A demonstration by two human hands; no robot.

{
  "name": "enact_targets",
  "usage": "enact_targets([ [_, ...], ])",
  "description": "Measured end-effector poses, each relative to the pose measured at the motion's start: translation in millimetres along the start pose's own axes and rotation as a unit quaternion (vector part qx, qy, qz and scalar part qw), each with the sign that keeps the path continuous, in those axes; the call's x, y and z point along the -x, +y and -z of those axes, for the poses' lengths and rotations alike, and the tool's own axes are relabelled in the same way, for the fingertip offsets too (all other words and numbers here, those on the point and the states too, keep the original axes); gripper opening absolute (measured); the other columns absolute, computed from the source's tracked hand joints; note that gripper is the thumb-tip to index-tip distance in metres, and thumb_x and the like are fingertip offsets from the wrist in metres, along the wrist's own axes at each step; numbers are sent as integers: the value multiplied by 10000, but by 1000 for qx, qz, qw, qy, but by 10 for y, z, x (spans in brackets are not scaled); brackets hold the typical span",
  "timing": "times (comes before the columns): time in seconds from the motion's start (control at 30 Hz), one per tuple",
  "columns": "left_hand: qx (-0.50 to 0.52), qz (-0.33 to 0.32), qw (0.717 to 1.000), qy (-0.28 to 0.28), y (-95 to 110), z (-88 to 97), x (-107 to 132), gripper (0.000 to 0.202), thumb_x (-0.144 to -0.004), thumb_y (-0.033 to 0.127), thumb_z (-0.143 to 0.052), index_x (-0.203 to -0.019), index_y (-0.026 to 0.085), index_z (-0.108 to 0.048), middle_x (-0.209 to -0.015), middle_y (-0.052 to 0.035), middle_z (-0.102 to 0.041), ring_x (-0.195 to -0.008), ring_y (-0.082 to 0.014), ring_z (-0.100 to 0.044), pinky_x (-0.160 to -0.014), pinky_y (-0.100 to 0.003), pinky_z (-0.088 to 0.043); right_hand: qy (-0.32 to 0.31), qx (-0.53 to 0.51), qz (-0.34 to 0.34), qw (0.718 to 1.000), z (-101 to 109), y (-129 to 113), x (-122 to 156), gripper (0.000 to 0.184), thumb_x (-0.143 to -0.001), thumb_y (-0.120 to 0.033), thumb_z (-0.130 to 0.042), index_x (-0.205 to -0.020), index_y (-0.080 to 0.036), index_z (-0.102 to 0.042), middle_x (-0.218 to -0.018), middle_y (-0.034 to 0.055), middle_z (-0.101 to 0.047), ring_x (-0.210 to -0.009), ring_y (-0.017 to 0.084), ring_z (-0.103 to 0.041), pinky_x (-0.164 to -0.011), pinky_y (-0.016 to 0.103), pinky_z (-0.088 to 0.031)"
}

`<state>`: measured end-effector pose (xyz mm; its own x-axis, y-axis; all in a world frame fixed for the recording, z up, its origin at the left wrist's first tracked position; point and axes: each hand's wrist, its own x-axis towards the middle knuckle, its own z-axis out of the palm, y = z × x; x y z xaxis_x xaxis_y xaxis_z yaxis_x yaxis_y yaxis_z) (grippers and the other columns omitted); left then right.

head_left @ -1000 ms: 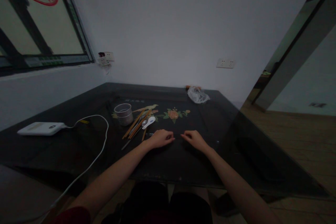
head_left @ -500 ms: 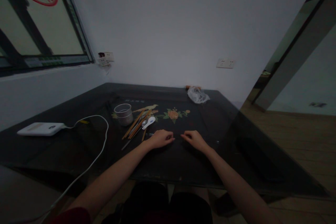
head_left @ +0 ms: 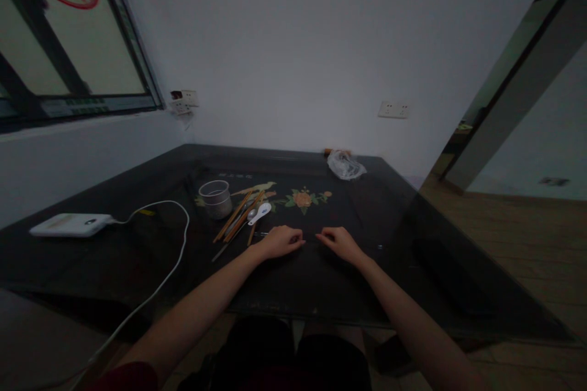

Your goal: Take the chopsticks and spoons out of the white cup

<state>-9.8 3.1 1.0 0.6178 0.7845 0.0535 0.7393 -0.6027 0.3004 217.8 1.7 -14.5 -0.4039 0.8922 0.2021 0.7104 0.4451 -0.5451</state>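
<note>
My left hand rests palm down on the black glass table, fingers loosely curled, holding nothing. My right hand lies beside it in the same way, a small gap between the two. Just left of my left hand lies a heap of wooden chopsticks with a white spoon and some thin metal utensils. A small metal cup stands upright behind the heap.
A white power bank lies at the far left, its white cable looping across the table and off the near edge. A crumpled clear plastic bag sits at the back by the wall. Floral artwork shows under the glass.
</note>
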Motion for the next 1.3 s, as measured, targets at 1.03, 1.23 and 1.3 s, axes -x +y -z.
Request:
enact_targets([
  [1.03, -18, -17, 1000, 9, -5, -2, 4, 235, -894, 395, -462, -851, 214, -605, -741, -4, -646, -676, -146, -590, -547, -225, -306, -1, 5, 3, 1000, -10, 10, -6, 373, -876, -422, -475, -609, -172, -547, -537, -28, -481, -519, 103, -419, -514, 223, -251],
  [1.23, -21, -10, 1000, 1, -2, -1, 8, 235, -894, 394, -456, -867, 215, -606, -772, -12, -650, -698, -149, -590, -583, -223, -345, -2, 14, 2, 1000, -9, 11, -9, 378, -875, -425, -475, -608, -170, -559, -532, -25, -493, -514, 103, -416, -511, 224, -253],
  [1.3, -19, -9, 1000, -2, 3, 5, 10, 236, -895, 391, -452, -868, 215, -606, -772, -13, -649, -698, -148, -590, -581, -222, -345, -3, 17, 4, 1000, -9, 12, -10, 375, -877, -423, -475, -617, -169, -568, -540, -22, -503, -521, 104, -424, -514, 222, -252],
])
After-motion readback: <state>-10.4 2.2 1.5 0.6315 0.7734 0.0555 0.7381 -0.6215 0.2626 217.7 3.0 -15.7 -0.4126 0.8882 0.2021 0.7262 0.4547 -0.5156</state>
